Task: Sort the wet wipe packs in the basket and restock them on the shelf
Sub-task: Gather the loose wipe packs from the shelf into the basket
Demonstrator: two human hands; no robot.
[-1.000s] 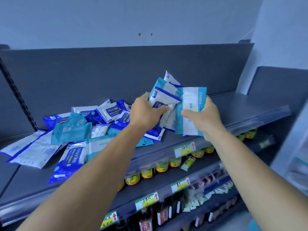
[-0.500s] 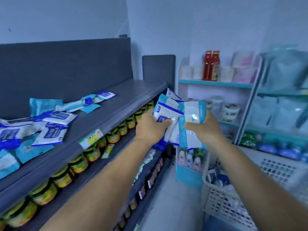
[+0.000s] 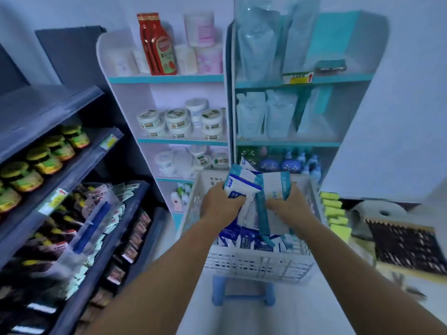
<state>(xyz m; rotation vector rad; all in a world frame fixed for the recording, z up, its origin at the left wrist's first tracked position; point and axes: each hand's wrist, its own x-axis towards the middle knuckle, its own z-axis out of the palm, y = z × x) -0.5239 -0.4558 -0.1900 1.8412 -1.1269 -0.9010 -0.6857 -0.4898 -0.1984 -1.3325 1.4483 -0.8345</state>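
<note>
Head view looks down along both my forearms to a white slatted basket [image 3: 256, 263] that stands on a small blue stool [image 3: 243, 290] on the floor. My left hand [image 3: 221, 205] holds a fanned bunch of wet wipe packs [image 3: 242, 183], thumb curled over their lower edge, so that grip is clamped on them. My right hand [image 3: 291, 206] grips a single pale pack with teal edges [image 3: 273, 204], fingers wrapped round its right side; that grip is clamped too. Both handfuls touch each other and hang above the middle of the basket, just inside its far rim. More packs [image 3: 244, 240], dark blue and white, lie heaped in the bottom of the basket along its near wall.

To my left runs a dark grey shelf unit [image 3: 46, 105]; its upper board shows bare at the near corner, and jars with yellow-green lids [image 3: 43, 160] line the board below. Behind the basket stands a white shelf with teal edges [image 3: 167, 79] carrying red sauce bottles [image 3: 158, 44] on top and white tubs [image 3: 179, 119] lower down. Beside it, pale pouches [image 3: 266, 114] fill another teal shelf. Yellow sponges [image 3: 335, 213] are stacked just right of the basket rim. Much of the picture is blurred, so pack labels cannot be read.
</note>
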